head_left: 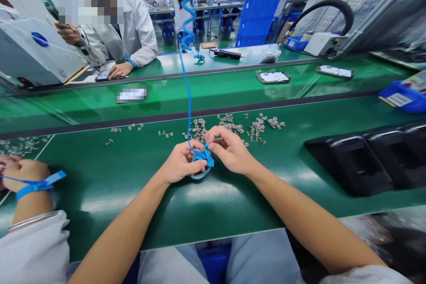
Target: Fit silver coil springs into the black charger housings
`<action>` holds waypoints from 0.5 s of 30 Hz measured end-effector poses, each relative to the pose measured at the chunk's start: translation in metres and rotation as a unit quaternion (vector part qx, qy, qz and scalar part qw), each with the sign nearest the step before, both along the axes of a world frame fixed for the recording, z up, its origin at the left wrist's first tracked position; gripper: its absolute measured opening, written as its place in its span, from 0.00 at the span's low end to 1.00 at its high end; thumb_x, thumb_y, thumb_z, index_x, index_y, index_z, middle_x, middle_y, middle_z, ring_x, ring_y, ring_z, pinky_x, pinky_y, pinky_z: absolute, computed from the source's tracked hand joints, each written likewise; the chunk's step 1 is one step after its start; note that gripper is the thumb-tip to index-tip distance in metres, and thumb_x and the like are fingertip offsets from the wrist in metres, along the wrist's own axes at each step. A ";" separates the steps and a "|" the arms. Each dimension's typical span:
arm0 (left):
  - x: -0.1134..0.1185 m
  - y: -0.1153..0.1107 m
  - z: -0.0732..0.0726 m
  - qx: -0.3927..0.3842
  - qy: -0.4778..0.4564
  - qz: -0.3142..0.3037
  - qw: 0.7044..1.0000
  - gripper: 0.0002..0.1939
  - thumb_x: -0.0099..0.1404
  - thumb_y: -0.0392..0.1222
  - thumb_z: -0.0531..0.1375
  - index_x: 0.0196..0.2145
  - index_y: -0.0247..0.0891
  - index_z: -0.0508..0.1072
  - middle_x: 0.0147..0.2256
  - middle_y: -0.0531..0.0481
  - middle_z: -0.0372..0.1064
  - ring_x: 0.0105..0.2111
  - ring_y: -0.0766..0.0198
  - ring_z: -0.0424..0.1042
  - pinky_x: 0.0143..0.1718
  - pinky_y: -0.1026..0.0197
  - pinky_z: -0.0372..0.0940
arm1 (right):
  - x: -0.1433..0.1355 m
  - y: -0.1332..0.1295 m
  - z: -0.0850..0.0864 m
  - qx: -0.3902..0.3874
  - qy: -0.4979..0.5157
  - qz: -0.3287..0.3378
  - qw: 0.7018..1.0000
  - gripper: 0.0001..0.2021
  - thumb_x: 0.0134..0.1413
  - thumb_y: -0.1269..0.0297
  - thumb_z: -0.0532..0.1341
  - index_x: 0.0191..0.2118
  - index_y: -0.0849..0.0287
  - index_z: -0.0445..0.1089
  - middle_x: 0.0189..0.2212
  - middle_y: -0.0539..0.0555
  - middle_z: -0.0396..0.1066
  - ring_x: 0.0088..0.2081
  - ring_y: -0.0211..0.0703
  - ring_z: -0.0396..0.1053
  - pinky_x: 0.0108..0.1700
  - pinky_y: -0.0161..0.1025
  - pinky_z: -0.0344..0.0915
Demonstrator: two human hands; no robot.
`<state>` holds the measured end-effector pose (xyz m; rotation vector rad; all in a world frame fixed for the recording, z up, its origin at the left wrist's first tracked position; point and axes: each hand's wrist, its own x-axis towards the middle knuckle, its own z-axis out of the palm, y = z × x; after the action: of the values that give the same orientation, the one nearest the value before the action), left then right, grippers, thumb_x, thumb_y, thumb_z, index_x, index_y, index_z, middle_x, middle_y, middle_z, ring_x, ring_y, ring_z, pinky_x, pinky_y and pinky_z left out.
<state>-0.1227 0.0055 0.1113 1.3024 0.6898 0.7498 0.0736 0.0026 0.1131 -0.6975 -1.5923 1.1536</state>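
Observation:
Both my hands meet over the green worktop, in front of the small metal parts. A blue anti-static wrist strap is between them, its band hanging in a loop below my fingers. My left hand is closed on the strap near the point where its cord joins. With thumb and fingertips, my right hand pinches the strap's upper end. From the strap a thin blue cord runs up to a coiled section.
A neighbour's hand wears a similar strap at left. Black plastic trays and a blue bin stand right. Beyond lies a green conveyor carrying phone-like units. A co-worker's hand rests across the line.

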 end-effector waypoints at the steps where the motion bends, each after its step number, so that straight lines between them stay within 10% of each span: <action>1: 0.000 0.001 -0.001 -0.002 -0.022 0.010 1.000 0.22 0.54 0.49 0.74 0.38 0.36 0.69 0.22 0.54 0.72 0.15 0.73 0.63 0.17 0.71 0.58 | 0.001 0.002 -0.001 -0.027 0.036 0.025 0.999 0.10 0.63 0.57 0.64 0.40 0.55 0.65 0.37 0.50 0.66 0.34 0.37 0.67 0.35 0.36 0.68; 6: -0.003 0.006 -0.001 -0.018 -0.137 0.051 0.989 0.22 0.56 0.47 0.74 0.39 0.37 0.67 0.23 0.53 0.75 0.14 0.71 0.67 0.17 0.71 0.60 | 0.003 0.006 -0.006 -0.149 0.129 0.165 0.966 0.21 0.53 0.59 0.74 0.48 0.57 0.66 0.41 0.51 0.72 0.40 0.38 0.75 0.44 0.39 0.74; 15: -0.005 0.004 -0.007 0.043 -0.078 -0.014 0.996 0.17 0.61 0.42 0.71 0.40 0.36 0.67 0.28 0.50 0.78 0.18 0.68 0.73 0.19 0.70 0.68 | 0.001 0.004 -0.008 -0.248 0.139 0.180 0.942 0.22 0.48 0.61 0.77 0.43 0.60 0.68 0.34 0.50 0.76 0.33 0.36 0.77 0.38 0.35 0.75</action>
<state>-0.1275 0.0093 0.1041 1.3139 0.5169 0.8561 0.0743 0.0067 0.1048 -0.5340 -1.2203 1.8754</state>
